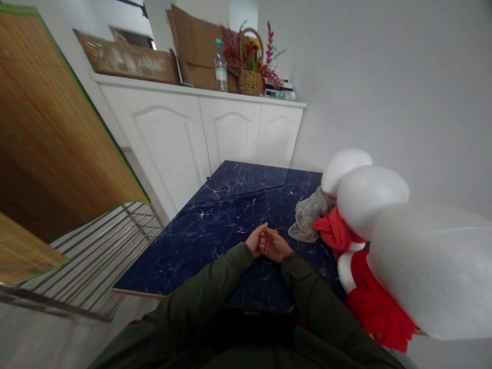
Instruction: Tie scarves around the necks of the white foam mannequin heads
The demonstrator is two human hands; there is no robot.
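My left hand [255, 241] and my right hand [277, 247] rest clasped together over the dark blue marbled table [215, 230]. The fingers are folded in against each other, and no object shows between them. Nearest to my right hand lies a grey scarf [309, 215], bunched around the base of a white foam mannequin head [346, 166]. Beside it, a coral-red scarf [333, 229] wraps a second white foam head [371, 197]. The closest and largest foam head [434, 266] wears a bright red scarf [378, 302] that hangs at the table's edge.
White cabinets [165, 133] stand beyond the table, with a cardboard box [126, 59], a water bottle [220, 66] and a flower basket [250, 82] on top. To the left is a metal rack seat [100, 261] with a bamboo mat [57, 128]. A wall [384, 77] closes the right.
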